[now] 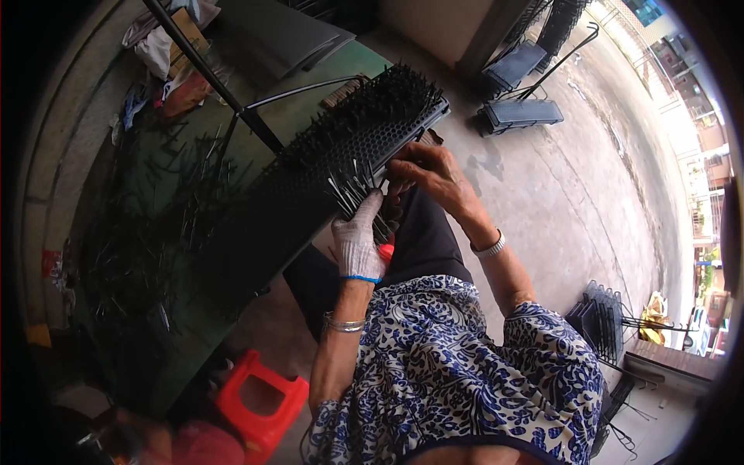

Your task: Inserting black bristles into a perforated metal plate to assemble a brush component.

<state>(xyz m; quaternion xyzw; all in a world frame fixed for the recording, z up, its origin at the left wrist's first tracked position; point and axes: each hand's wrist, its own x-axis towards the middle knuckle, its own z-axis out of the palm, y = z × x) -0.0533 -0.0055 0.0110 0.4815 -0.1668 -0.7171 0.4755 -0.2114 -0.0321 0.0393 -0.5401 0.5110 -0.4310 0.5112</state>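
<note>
Over the green table (174,364), the black panel (349,147) looks part-filled: far end bristly, middle holes bare. Left hand (359,236) clamps black strips (349,188); right hand's (440,174) fingers bunch together, grip unclear.

Strips (167,232) on table (271,88), left of board (372,139)

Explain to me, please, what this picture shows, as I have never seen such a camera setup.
No robot here: this is a person working by hand. A head-worn fisheye camera, the left of two, looks down; its lens bends straight edges. Loose dark strips lie on the green table, beside a dark perforated panel with black strands massed at its far end. The left hand, in a pale glove, holds a bunch of thin dark strips; the right hand, bare, is at the panel's edge, what it grips unclear.
</note>
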